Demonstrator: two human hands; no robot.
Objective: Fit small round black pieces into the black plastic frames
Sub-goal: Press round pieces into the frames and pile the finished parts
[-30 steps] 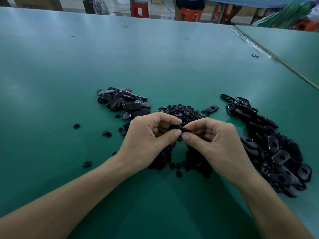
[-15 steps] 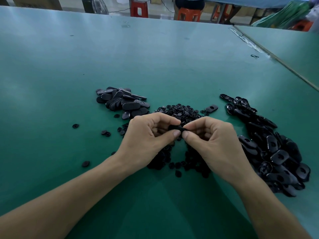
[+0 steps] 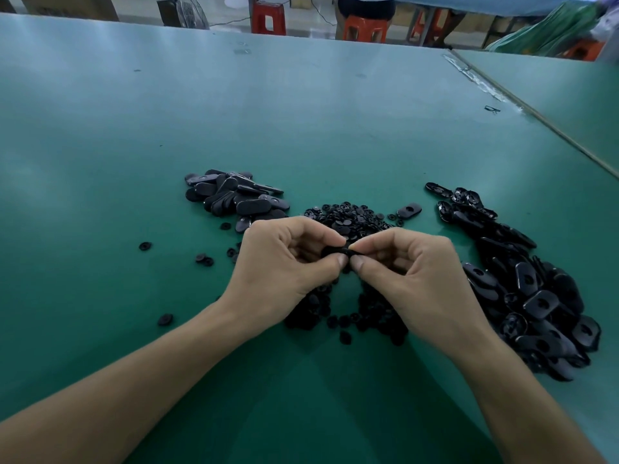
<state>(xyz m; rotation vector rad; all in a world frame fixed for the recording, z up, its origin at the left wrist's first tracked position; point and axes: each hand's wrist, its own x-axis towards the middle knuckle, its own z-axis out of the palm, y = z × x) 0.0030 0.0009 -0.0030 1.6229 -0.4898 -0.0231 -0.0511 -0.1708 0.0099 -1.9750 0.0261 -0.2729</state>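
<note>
Head view: a black frame (image 3: 336,252) is held above the tabletop (image 3: 301,112) between the left hand (image 3: 284,262) and the right hand (image 3: 412,276). The fingers (image 3: 341,261) of both are curled tightly round it, probably so a piece can be pressed in. Round pieces (image 3: 351,219) are heaped at 12 o'clock, within reach. Empty frames (image 3: 536,296) are piled at 3 o'clock, and seemingly filled frames (image 3: 234,199) at 10 o'clock, presumably to keep the two apart.

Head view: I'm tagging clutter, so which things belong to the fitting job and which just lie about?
Job: left hand and right hand pinching a black part; round-piece pile; holed frames, right; stacked frames, left.
Lying about: black scrap, far right; stools; fan.
</note>
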